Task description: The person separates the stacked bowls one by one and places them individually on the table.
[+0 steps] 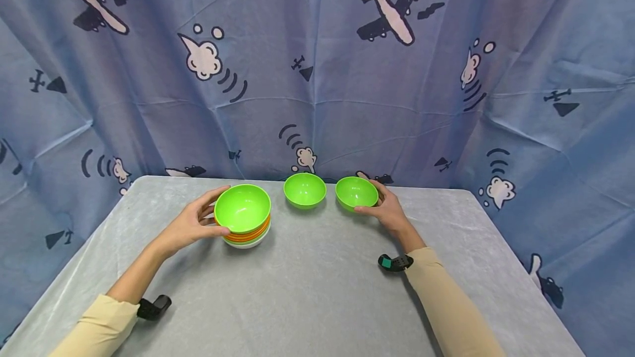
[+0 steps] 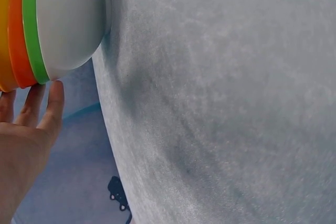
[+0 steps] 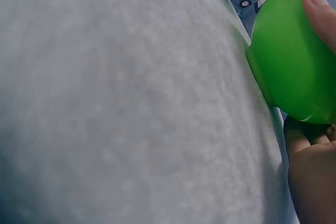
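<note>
A stack of bowls (image 1: 244,223) stands on the grey table (image 1: 307,291), green on top, orange ones under it and a white one (image 2: 65,22) at the bottom. My left hand (image 1: 195,225) holds the stack from its left side, thumb at the near rim and fingers at the far rim. Two single green bowls stand farther back: a middle bowl (image 1: 305,189) and a right bowl (image 1: 356,192). My right hand (image 1: 384,209) grips the right bowl (image 3: 294,72) from its right side, thumb at the near rim.
A blue curtain (image 1: 317,70) printed with aeroplanes hangs close behind the table and round both sides. Black wrist straps (image 1: 395,262) sit on both forearms. The near half of the table holds only my arms.
</note>
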Demonstrator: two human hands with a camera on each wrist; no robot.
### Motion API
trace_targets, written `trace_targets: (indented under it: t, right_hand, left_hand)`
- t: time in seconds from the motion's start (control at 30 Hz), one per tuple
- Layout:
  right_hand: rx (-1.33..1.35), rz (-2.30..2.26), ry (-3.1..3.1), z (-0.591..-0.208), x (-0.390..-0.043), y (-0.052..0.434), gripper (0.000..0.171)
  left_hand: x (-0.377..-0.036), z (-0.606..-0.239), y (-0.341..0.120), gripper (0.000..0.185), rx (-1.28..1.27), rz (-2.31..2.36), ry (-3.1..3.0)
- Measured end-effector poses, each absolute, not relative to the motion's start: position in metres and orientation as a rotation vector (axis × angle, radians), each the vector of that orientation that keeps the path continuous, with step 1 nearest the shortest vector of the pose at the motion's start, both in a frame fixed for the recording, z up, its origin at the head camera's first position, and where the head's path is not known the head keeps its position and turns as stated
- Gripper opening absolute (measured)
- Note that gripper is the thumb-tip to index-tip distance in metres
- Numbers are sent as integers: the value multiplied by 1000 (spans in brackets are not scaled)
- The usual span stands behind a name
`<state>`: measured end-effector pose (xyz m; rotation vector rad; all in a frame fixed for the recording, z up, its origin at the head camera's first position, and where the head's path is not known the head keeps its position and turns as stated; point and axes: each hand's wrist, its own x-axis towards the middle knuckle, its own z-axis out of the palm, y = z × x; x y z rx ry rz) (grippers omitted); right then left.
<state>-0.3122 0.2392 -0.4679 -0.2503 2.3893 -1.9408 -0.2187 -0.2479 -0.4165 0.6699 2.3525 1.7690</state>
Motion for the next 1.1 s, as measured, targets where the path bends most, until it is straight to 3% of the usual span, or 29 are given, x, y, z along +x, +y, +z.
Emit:
trace_targets:
  t: [0.57,1.1]
  right_hand:
    - [-310,-1909,2387,-470,-312,245,101]
    - [-333,-2205,2548,-453,-301,253,48]
  left_hand:
    - [-219,-417,-248,91,682,1785,2328]
    - [-221,-421,-242,100,670,1778,2320]
